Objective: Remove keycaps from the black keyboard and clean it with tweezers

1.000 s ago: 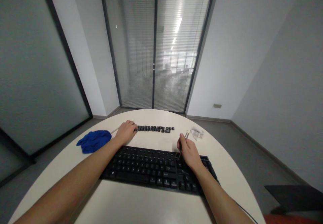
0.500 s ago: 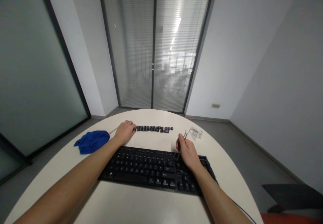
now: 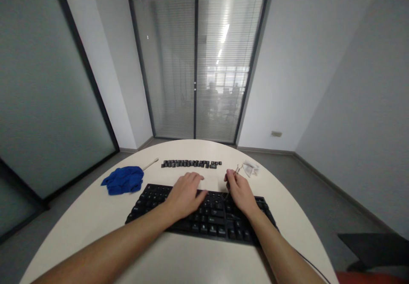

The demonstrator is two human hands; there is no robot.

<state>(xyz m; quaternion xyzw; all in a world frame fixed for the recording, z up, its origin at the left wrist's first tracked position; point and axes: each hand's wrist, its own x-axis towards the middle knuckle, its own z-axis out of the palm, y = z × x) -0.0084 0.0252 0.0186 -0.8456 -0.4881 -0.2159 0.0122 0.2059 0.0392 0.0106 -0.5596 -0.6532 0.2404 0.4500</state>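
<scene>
Keyboard (image 3: 212, 220) black, white-lettered; loose keycaps (image 3: 191, 163) black; cloth (image 3: 124, 181) plain blue; tabletop (image 3: 191, 256) cream; blinds (image 3: 223, 113) grey-striped.

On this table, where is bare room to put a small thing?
Bare: the table patch bordered by the keyboard, left forearm and right forearm; also the strip between the keycap row and far edge. Crowded: the keyboard, under the left hand and right hand, and near the whitish packet.

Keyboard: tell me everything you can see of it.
The keyboard is black, apparently plastic, with rows of pale-marked keys. It lies on the table, right end slightly nearer the viewer. The left hand is over its middle, the right hand over its right part, both hiding keys; whether either touches it is unclear.
</scene>
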